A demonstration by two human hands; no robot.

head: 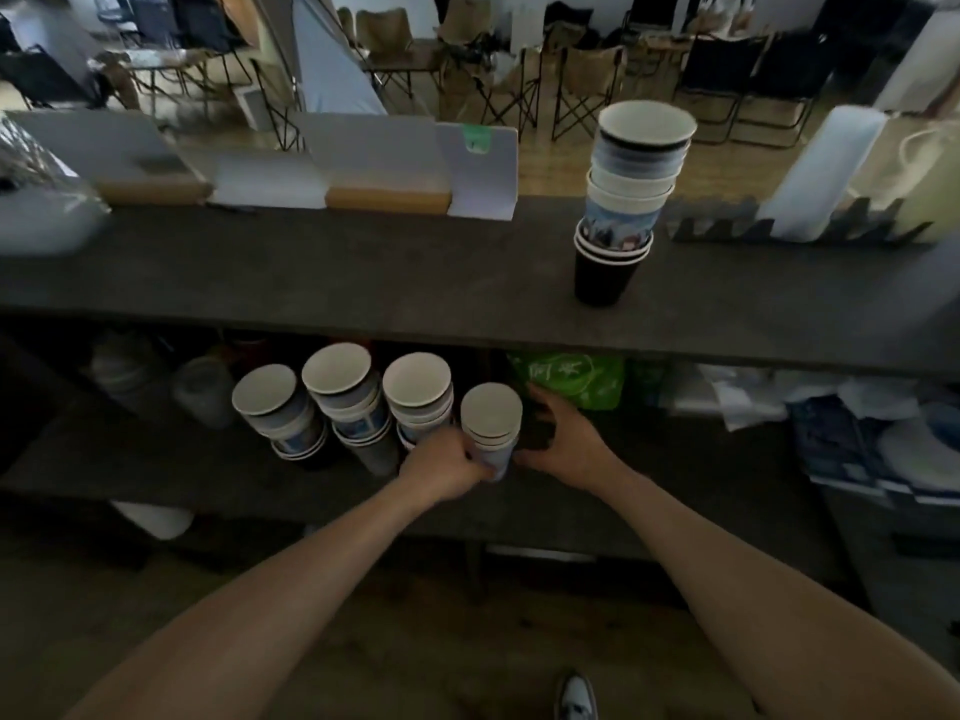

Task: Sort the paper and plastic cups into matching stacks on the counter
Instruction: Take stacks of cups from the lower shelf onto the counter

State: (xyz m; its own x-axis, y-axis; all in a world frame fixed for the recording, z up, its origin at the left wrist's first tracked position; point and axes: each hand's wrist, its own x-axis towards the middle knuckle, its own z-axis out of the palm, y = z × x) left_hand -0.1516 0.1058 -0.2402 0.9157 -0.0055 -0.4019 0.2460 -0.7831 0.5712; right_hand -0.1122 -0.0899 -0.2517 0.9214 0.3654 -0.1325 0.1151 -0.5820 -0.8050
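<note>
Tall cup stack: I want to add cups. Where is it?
The tall cup stack stands on the counter, right of centre in the head view, left of the notched rack.

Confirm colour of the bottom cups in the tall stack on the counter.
The bottom cups are black with white rims; the head view shows it best.

green bag point(571, 379) on lower shelf point(675, 475); folding chairs point(587, 90) behind.
</note>
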